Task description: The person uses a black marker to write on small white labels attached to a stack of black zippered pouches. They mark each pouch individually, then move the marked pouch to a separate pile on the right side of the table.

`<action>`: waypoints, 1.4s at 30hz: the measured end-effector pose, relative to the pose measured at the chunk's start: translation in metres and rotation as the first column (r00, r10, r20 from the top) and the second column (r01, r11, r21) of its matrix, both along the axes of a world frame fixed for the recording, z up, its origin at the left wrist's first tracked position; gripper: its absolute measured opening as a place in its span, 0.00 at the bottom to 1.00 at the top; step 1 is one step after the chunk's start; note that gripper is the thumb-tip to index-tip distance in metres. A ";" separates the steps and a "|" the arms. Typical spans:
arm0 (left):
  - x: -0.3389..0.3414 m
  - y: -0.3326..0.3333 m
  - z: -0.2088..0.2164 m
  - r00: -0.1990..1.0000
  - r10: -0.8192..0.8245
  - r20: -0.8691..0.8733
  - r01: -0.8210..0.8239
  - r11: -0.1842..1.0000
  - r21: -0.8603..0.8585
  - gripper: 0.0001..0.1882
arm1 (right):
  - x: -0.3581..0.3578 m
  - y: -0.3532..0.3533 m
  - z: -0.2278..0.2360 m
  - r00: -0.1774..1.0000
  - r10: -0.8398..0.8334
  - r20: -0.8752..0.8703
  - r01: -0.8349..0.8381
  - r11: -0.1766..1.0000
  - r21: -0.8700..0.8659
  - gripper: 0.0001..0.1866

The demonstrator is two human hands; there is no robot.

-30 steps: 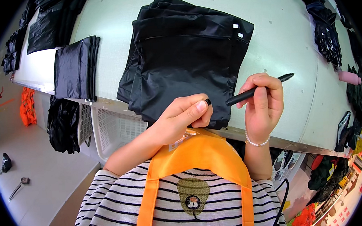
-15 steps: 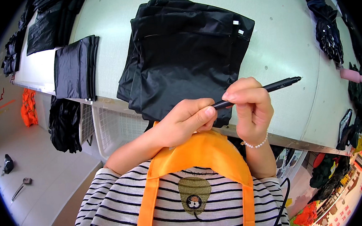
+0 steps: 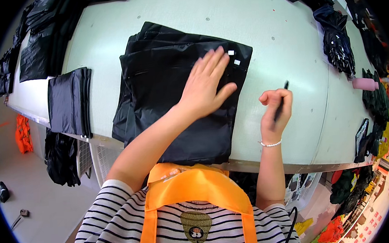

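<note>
My left hand lies flat, fingers spread, on the upper right part of a stack of shiny black folded fabric pieces. Two small white tags show near that stack's right corner, just beyond my fingertips. Over the table to the right of the stack, my right hand is closed around a slim black pen. The pen points up and slightly right, its far end slightly blurred.
A smaller black folded pile sits at the table's left edge, with more black stacks beyond it. Dark bundles and a pink bottle are at the right. A white basket stands below the front edge.
My left hand has let go of the pen and moved up onto the fabric stack, opening flat. My right hand keeps the pen, now turned more upright.
</note>
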State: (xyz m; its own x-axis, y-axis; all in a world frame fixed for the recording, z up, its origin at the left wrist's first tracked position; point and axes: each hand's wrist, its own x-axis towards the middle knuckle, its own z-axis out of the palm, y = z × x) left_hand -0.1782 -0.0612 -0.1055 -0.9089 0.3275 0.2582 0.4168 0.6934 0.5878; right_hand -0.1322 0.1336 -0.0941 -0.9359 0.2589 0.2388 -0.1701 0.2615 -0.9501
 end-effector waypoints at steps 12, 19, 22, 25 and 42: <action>0.007 -0.040 -0.072 0.991 -0.129 0.042 0.136 0.931 -0.338 0.36 | -0.049 -0.064 -0.045 0.989 0.127 0.078 -0.092 0.934 -0.346 0.07; 0.002 -0.042 -0.078 0.993 -0.110 0.037 0.116 0.963 -0.244 0.30 | -0.049 -0.071 -0.099 0.994 0.060 -0.091 -0.072 0.989 -0.130 0.06; -0.006 -0.038 -0.078 0.997 -0.074 0.038 0.081 0.972 -0.221 0.31 | -0.047 -0.071 -0.104 0.999 -0.003 -0.040 -0.010 0.944 -0.330 0.06; -0.022 -0.041 -0.072 1.000 0.005 -0.002 -0.005 0.977 -0.214 0.33 | -0.059 -0.073 -0.089 0.996 0.005 -0.095 -0.032 0.959 -0.281 0.06; -0.038 -0.042 -0.079 1.000 0.025 -0.003 -0.025 0.975 -0.223 0.29 | -0.108 -0.079 -0.098 0.982 0.086 -0.170 -0.034 0.957 0.289 0.06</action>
State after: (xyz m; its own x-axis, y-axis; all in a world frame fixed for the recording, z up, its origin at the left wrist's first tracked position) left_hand -0.2159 -0.1034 -0.1846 -0.9172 0.3543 0.1819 0.3983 0.8169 0.4171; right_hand -0.2398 0.0542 -0.1917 -0.8827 0.1005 0.4591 -0.3543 0.4995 -0.7906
